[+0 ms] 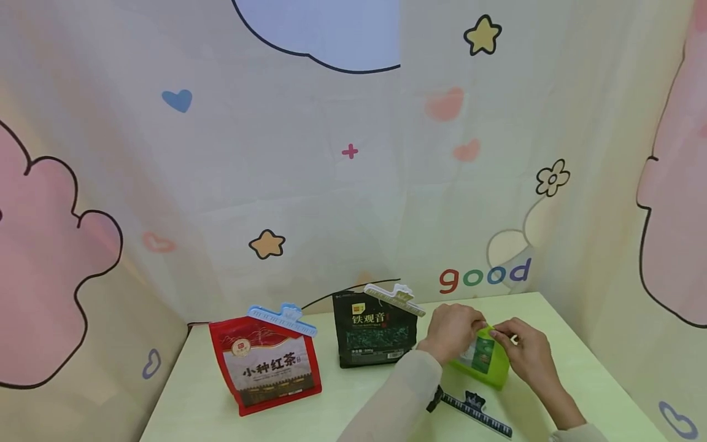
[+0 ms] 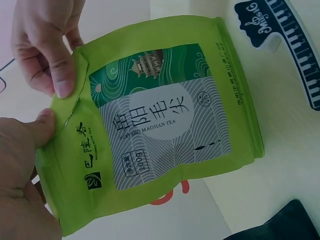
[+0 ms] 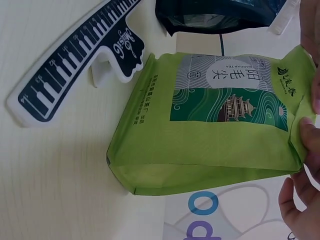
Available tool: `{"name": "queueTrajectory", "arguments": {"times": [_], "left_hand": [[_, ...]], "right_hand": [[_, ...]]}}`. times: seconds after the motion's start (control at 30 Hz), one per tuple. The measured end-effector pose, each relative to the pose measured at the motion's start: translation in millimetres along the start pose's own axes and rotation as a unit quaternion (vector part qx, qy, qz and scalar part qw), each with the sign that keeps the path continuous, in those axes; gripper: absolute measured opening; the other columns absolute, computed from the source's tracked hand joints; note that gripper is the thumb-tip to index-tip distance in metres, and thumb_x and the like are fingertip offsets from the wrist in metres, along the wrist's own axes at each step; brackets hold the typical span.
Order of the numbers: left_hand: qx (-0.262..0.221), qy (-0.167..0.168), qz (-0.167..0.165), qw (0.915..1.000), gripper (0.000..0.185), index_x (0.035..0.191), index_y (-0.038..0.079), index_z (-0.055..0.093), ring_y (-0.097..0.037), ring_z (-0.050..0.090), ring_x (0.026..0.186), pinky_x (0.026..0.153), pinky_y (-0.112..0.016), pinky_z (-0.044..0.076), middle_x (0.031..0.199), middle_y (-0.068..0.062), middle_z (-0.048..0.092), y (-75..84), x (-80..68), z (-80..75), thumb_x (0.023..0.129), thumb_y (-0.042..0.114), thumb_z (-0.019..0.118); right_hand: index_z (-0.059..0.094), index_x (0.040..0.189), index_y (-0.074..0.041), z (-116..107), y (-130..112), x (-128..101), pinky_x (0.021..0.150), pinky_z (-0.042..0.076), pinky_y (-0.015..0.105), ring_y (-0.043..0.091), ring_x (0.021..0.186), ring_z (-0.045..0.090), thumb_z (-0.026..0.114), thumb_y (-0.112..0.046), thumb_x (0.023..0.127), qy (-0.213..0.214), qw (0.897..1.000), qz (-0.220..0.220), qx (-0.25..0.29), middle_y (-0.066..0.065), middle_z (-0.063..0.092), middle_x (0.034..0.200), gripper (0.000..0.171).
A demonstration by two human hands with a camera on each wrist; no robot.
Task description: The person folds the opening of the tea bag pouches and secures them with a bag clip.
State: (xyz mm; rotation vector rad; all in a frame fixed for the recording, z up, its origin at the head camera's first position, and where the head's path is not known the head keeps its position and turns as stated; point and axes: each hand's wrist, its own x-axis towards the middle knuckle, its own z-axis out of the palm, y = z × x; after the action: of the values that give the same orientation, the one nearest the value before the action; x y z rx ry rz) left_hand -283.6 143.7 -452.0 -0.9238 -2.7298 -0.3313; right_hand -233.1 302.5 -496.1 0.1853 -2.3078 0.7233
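A light green tea bag (image 1: 499,368) with a green and silver label stands tilted at the table's right side. My left hand (image 1: 454,331) pinches one end of its top edge, thumb on the printed front (image 2: 160,115). At the other end, my right hand (image 1: 527,350) pinches the same edge between thumb and fingers. Near the right thumb the top of the bag is creased in the left wrist view. In front of the bag lies a black-and-white piano-keyboard bag clip (image 1: 477,414), which neither hand touches.
Left of the hands stands a black tea bag (image 1: 375,337) with a white clip (image 1: 394,299) across its top corner. Farther left is a red tea bag (image 1: 270,368) with a blue clip (image 1: 282,319). A printed curtain (image 1: 309,184) hangs behind the table (image 1: 182,393).
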Motion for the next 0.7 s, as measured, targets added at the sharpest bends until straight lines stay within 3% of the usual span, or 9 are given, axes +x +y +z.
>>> {"name": "queueTrajectory", "arguments": {"times": [0.2, 0.53, 0.7], "left_hand": [[0.0, -0.006, -0.004, 1.0, 0.019, 0.101, 0.044, 0.074, 0.008, 0.061, 0.08, 0.072, -0.016, 0.043, 0.094, 0.028, 0.071, 0.7, 0.3, 1.5, 0.095, 0.048, 0.056], [-0.019, -0.001, 0.006, 0.9998, 0.021, 0.106, 0.042, 0.072, 0.007, 0.064, 0.09, 0.082, -0.018, 0.044, 0.1, 0.027, 0.071, 2.0, -3.7, 1.2, 0.098, 0.045, 0.053], [-0.013, -0.01, 0.021, 0.9996, 0.021, 0.109, 0.041, 0.07, 0.007, 0.064, 0.087, 0.087, -0.02, 0.045, 0.099, 0.028, 0.071, 1.9, -4.0, -0.6, 0.099, 0.044, 0.052]], "right_hand": [[0.073, 0.079, -0.012, -0.7, 1.5, -3.1, 0.059, 0.044, 0.02, -0.004, 0.066, 0.05, 0.08, -0.001, 0.077, -0.001, 1.0, -0.001, -0.001, -0.008, 0.063, 0.07, 0.013], [0.076, 0.098, -0.011, -12.5, 9.6, -10.6, 0.063, 0.05, 0.023, -0.009, 0.073, 0.052, 0.077, -0.013, 0.084, -0.046, 0.998, 0.04, -0.001, -0.004, 0.07, 0.082, 0.014], [0.075, 0.097, -0.009, -17.1, 13.7, -14.6, 0.061, 0.048, 0.019, -0.01, 0.075, 0.053, 0.076, -0.005, 0.083, -0.039, 0.999, 0.025, 0.002, -0.001, 0.071, 0.084, 0.015]]}}
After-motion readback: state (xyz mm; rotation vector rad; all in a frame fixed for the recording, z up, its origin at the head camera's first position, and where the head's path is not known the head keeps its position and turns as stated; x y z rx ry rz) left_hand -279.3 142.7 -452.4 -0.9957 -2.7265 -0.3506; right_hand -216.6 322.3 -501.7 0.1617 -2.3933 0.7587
